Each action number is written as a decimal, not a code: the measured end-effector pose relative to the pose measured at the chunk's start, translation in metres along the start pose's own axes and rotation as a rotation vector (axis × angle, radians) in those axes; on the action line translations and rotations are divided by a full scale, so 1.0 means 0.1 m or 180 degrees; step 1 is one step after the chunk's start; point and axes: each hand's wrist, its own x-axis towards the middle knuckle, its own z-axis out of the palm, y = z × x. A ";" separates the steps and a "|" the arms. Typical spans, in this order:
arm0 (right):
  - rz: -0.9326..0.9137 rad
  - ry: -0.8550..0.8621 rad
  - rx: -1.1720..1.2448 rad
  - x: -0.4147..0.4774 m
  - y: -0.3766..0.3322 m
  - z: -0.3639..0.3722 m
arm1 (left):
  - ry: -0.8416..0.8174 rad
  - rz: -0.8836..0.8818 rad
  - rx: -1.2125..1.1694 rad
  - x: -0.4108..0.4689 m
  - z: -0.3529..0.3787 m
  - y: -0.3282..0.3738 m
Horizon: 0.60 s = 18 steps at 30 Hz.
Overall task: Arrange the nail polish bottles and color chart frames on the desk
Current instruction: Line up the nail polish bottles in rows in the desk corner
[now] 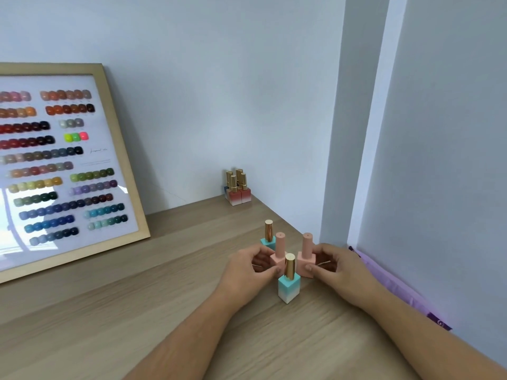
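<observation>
Two pink nail polish bottles stand upright on the wooden desk (137, 311). My left hand (248, 270) grips the left pink bottle (279, 249) at its base. My right hand (336, 266) grips the right pink bottle (306, 256) at its base. A teal bottle with a gold cap (288, 282) stands just in front, between the two hands. A second teal bottle (269, 234) stands behind the left pink one. A gold-framed color chart (63, 165) leans against the wall at the left.
A tight cluster of red-and-white bottles with gold caps (237, 187) stands at the desk's far corner by the wall. The desk's right edge runs close to the right pink bottle. A purple cloth (395, 286) lies below that edge along the wall.
</observation>
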 end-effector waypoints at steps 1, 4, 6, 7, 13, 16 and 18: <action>0.0003 0.0005 0.0021 0.01 0.00 0.00 | 0.0020 0.0003 -0.0007 0.00 0.00 0.00; -0.0064 0.0097 0.0075 0.04 0.00 0.02 | 0.0094 0.0028 -0.0065 -0.01 0.00 -0.01; -0.0055 0.0175 0.0139 0.09 0.00 0.05 | 0.0193 0.0070 -0.0168 -0.03 -0.04 -0.04; -0.0045 0.0219 0.0183 0.13 -0.01 0.07 | 0.0262 0.0077 -0.0223 -0.04 -0.07 -0.06; 0.0101 0.0587 0.0251 0.57 0.03 0.26 | 0.1000 -0.0212 -0.0611 0.08 -0.32 -0.22; 0.0133 0.0616 0.0166 0.84 0.03 0.38 | 0.1132 -0.0241 -0.0492 0.27 -0.39 -0.27; 0.0161 0.0617 0.0142 1.07 0.04 0.47 | 0.1178 -0.0278 -0.0380 0.45 -0.42 -0.32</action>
